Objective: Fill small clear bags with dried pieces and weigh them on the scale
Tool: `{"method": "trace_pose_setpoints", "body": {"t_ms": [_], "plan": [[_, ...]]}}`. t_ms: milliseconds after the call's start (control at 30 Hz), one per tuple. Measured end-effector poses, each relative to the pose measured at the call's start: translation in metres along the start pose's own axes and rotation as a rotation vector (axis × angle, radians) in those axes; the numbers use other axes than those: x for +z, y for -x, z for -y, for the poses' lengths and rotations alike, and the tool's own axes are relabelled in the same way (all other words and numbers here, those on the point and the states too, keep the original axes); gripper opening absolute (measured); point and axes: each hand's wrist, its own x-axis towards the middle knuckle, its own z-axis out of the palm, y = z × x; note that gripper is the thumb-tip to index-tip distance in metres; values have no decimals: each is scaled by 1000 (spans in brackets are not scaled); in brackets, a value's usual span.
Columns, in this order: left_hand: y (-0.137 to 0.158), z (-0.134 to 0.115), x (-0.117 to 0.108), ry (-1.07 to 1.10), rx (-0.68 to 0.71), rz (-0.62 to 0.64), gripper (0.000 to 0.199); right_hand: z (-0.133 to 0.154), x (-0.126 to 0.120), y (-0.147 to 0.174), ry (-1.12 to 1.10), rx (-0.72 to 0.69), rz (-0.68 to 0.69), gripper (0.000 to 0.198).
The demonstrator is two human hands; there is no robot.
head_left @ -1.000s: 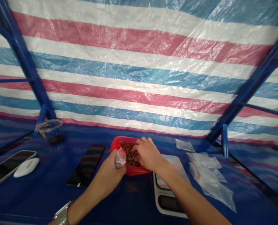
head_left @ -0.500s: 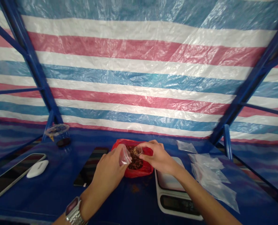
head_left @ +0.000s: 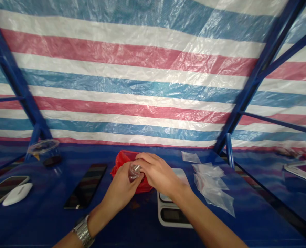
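Now the right hand (head_left: 156,172) has reached the clear bag (head_left: 133,174) the left hand (head_left: 123,186) pinches, apparently filling it; right grasp unclear

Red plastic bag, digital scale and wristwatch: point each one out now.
Red plastic bag (head_left: 122,158): head view, on its crumpled left side.
Digital scale (head_left: 172,215): head view, on its dark display.
Wristwatch (head_left: 83,233): head view, on its metal band.

clear plastic bag (head_left: 133,174): small, shiny, crinkled, held over red bag (head_left: 122,158) | red bag: crumpled, partly hidden, on blue tabletop (head_left: 46,217)
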Motion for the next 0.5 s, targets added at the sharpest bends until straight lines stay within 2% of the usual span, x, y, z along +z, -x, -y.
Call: {"method": "trace_pose_setpoints", "body": {"t_ms": [133, 267, 400, 433, 500], "plan": [[-3, -3, -4, 186, -37, -8, 26, 1, -1, -5, 22, -109, -8, 44], [-2, 0, -11, 231, -93, -32, 31, 2, 3, -14, 2, -111, -37, 41], [0, 12, -21, 174, -145, -103, 29, -5, 10, -23, 84, 30, -139, 39], [1, 15, -24, 140, -165, -122, 27, -8, 12, -24, 122, 86, -119, 38], [2, 22, -28, 32, -198, -160, 26, -11, 19, -27, 196, 179, 19, 34]]}}
